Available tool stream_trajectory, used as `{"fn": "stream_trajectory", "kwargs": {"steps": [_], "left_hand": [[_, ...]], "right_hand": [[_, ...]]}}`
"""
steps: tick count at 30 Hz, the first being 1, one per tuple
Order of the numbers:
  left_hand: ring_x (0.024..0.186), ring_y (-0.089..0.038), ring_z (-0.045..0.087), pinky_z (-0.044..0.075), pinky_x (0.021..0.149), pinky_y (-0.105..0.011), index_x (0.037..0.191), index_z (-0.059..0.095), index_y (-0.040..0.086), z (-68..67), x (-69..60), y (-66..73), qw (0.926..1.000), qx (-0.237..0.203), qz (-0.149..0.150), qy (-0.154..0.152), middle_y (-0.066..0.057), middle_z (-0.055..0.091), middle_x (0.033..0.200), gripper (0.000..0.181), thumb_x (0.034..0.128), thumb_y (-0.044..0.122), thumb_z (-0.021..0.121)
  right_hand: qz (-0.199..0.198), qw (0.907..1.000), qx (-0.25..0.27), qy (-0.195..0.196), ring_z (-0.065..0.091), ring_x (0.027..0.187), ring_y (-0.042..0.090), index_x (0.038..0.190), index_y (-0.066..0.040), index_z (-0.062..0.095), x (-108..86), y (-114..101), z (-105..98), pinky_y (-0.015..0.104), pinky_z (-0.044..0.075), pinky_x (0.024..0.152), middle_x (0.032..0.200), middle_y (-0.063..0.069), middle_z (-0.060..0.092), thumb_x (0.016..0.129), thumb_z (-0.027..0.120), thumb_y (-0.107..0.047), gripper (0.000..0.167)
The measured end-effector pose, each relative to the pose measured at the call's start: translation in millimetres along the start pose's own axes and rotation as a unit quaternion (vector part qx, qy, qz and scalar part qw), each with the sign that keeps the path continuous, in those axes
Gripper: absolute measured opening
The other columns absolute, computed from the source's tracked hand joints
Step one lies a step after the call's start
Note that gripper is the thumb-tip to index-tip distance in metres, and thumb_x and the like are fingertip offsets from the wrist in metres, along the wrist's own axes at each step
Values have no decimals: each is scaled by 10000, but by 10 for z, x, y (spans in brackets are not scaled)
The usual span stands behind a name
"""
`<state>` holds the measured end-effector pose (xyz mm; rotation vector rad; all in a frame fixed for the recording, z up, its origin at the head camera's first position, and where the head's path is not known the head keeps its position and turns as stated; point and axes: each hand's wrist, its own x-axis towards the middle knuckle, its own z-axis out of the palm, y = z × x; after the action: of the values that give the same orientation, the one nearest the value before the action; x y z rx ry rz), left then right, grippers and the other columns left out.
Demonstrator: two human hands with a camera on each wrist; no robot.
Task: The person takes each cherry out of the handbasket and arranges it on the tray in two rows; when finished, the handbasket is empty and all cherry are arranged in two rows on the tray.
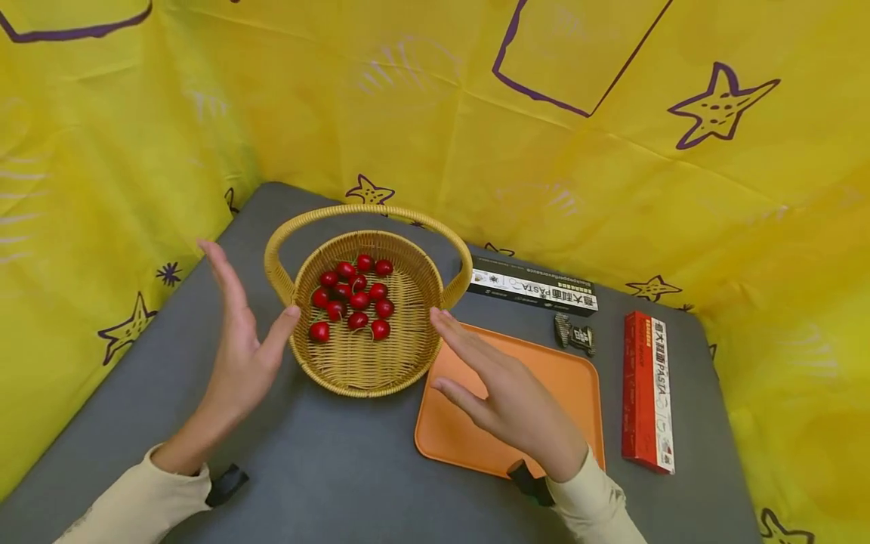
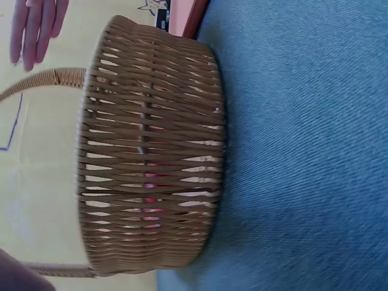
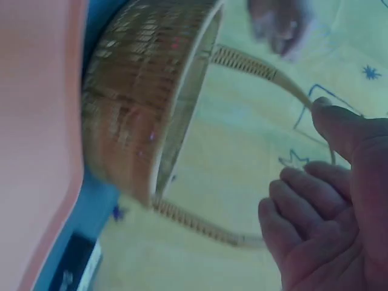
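A round woven basket (image 1: 367, 370) with a tall arched handle (image 1: 370, 210) stands on the grey table, several red cherries (image 1: 359, 300) lying inside it. To its left my left hand (image 1: 248, 359) is held up, thumb and fingers spread apart. My right hand (image 1: 510, 389) hovers over the orange tray (image 1: 578, 393), fingers extended, their tips by the basket's right rim in the head view. Neither hand holds anything; whether a fingertip touches the basket, I cannot tell. In the left wrist view the basket's woven side (image 2: 151, 157) shows red through its gaps.
Behind the tray lies a black-and-white pasta box (image 1: 533, 285), with a small dark packet-like item (image 1: 574, 335) in front of it. A red-and-white pasta box (image 1: 649, 393) lies right of the tray. Yellow patterned cloth (image 1: 435, 113) hangs around the table.
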<state>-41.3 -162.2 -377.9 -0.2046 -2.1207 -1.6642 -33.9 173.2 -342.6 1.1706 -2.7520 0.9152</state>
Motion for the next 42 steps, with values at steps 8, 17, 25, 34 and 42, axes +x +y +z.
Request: {"fn": "stream_trajectory", "kwargs": {"steps": [8, 17, 25, 34, 42], "left_hand": [[1591, -127, -183, -28, 1273, -251, 1655, -189, 297, -59, 1, -368, 9688, -1257, -1907, -966, 90, -242, 1729, 968, 1081, 67, 556], [1623, -249, 14, 157, 1283, -318, 1698, -89, 250, 16, -12, -461, 9524, -1581, -2193, -1409, -67, -34, 1778, 871, 1071, -51, 436], [1589, -375, 154, 350, 1185, -219, 1683, 58, 25, 36, -62, -491, 9457, -1750, -2226, -1598, -203, 163, 1735, 684, 1069, -90, 335], [1584, -377, 167, 386, 1143, -188, 1685, 64, 37, -2, -56, -477, 9428, -1845, -2270, -1599, -199, 154, 1738, 689, 1061, -101, 322], [1574, -381, 202, 398, 1125, -173, 1678, 88, 28, 34, -53, -471, 9432, -1770, -2294, -1623, -200, 193, 1724, 673, 1060, -101, 321]], "right_hand": [[-284, 9963, 629, -511, 575, 699, 7, 1668, -311, 320, 523, 95, 242, 270, 545, 810, 1656, -107, 412, 1078, 626, -327, 665], [120, 9961, 736, -473, 501, 618, 19, 1539, -157, 572, 920, -45, 675, 244, 539, 754, 1227, 44, 766, 1042, 697, -298, 531], [887, 9918, 860, -337, 420, 517, -3, 1406, -80, 691, 1120, -231, 1113, 145, 407, 544, 999, 28, 793, 1006, 753, -269, 447], [1282, 9898, 587, -196, 393, 511, 13, 1328, -105, 740, 1296, -240, 1344, 158, 368, 483, 968, 3, 773, 1003, 751, -267, 364], [1464, 9873, 564, -266, 369, 525, 38, 1330, -153, 748, 1353, -190, 1390, 173, 355, 490, 981, -18, 784, 986, 775, -270, 364]]}}
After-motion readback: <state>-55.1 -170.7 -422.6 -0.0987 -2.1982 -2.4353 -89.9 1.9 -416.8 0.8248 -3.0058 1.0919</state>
